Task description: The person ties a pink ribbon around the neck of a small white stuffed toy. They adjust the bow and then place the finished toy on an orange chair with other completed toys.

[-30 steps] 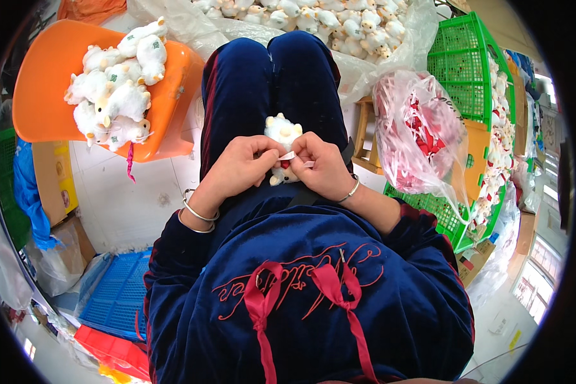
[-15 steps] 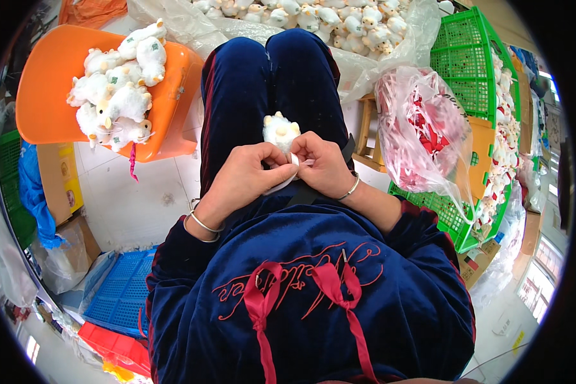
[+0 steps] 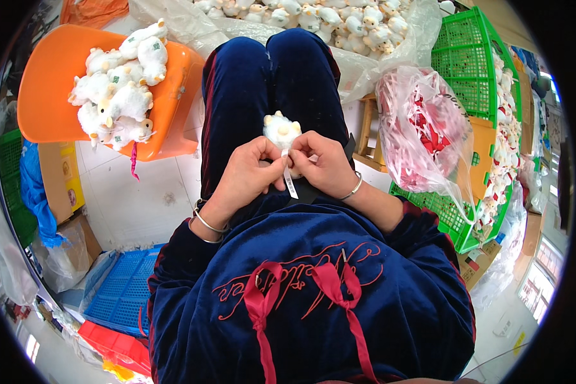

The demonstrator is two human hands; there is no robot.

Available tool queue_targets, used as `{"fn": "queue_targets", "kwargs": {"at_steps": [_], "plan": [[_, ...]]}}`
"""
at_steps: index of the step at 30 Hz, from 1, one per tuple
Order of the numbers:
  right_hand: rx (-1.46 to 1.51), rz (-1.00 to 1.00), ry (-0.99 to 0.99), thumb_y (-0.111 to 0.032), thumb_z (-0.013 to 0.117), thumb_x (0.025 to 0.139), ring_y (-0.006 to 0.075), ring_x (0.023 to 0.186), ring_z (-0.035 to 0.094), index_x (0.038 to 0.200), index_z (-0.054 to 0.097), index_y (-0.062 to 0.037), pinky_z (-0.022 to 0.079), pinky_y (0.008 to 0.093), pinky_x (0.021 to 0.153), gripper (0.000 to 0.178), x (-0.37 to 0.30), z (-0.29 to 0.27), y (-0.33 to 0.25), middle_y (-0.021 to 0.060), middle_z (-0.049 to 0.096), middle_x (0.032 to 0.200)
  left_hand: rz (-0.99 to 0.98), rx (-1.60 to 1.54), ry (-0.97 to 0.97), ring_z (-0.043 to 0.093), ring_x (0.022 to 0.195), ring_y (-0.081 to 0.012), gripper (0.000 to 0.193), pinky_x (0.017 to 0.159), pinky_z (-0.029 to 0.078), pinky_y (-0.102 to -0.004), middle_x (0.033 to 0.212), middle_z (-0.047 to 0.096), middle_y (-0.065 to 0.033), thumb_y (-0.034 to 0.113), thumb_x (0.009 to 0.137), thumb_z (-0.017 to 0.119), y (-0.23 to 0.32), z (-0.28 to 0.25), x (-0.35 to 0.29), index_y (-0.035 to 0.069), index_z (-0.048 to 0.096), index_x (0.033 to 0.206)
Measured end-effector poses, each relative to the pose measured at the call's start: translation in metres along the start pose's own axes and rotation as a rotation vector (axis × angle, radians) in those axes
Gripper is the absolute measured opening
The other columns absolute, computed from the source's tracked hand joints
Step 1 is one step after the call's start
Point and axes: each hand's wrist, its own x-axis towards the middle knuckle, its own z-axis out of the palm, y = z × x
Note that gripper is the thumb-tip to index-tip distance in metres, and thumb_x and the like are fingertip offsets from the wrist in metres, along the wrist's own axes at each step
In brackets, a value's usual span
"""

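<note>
A small white plush animal (image 3: 280, 129) with cream-coloured nubs lies on my lap between my thighs. Just below it, a narrow white ribbon with small dark marks (image 3: 288, 176) hangs down between my hands. My left hand (image 3: 257, 168) is closed, with thumb and forefinger pinching the ribbon near the toy. My right hand (image 3: 319, 161) is closed too, its fingertips meeting at the ribbon's upper part beside the toy. The fingers hide where the ribbon meets the plush.
At the left, an orange chair (image 3: 48, 89) bears a heap of white plush toys (image 3: 118, 96). More plush toys (image 3: 358, 29) fill a clear plastic bag ahead. To the right are a bag of pink and red ribbons (image 3: 422, 128) and green crates (image 3: 461, 64). A blue crate (image 3: 121, 291) sits lower left.
The white ribbon, looped between my fingers before, now hangs straight down with its marked face showing. My hands have shifted slightly; the toy stays in place.
</note>
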Motion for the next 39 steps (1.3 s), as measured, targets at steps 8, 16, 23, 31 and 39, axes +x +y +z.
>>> {"fn": "queue_targets", "kwargs": {"at_steps": [8,16,23,31,39], "plan": [[0.155,0.197,-0.152,-0.018,0.058,0.106,0.0068,0.082,0.06,0.107,0.068,0.0011,0.051,0.0243,0.076,0.022,0.005,-0.019,-0.01,0.0006,0.068,0.087,0.073,-0.015,-0.045,0.064,0.07,-0.0031,0.018,0.058,0.045,-0.0171,0.083,0.07,-0.001,0.012,0.101,0.068,-0.007,-0.001,0.004,-0.001,0.071,0.113],[0.123,0.192,-0.14,-0.016,0.064,0.102,0.0062,0.076,0.057,0.101,0.068,0.0006,0.049,0.0261,0.068,0.017,0.003,-0.018,-0.006,0.0018,0.066,0.081,0.206,0.236,0.073,0.06,0.063,-0.0029,0.015,0.057,0.046,-0.0184,0.082,0.069,-0.0005,0.009,0.1,0.067,0.0,0.009,0.0,-0.003,0.071,0.108],[0.108,0.164,-0.091,-0.015,0.061,0.103,0.0035,0.072,0.049,0.096,0.064,-0.0018,0.043,0.0236,0.063,0.015,-0.001,-0.017,0.001,-0.0046,0.058,0.078,0.151,0.14,0.094,0.059,0.06,-0.0033,0.012,0.054,0.046,-0.0191,0.077,0.068,0.0,0.009,0.1,0.067,0.002,0.015,0.005,-0.003,0.07,0.104],[0.165,0.214,-0.134,-0.017,0.058,0.106,0.0032,0.073,0.049,0.095,0.062,-0.0034,0.043,0.0226,0.064,0.018,0.0,-0.021,0.006,-0.004,0.058,0.08,0.34,0.351,0.178,0.061,0.064,-0.0041,0.016,0.058,0.048,-0.0213,0.075,0.07,-0.0031,0.011,0.098,0.072,-0.011,0.018,0.015,-0.001,0.075,0.108],[0.21,0.212,-0.157,-0.017,0.057,0.106,0.0042,0.075,0.051,0.096,0.062,-0.0039,0.044,0.0226,0.067,0.017,0.002,-0.024,0.009,-0.0028,0.06,0.082,0.333,0.451,0.146,0.064,0.069,-0.0055,0.02,0.063,0.052,-0.0238,0.079,0.074,-0.0047,0.013,0.098,0.071,-0.01,0.016,0.022,0.001,0.078,0.112]]}}
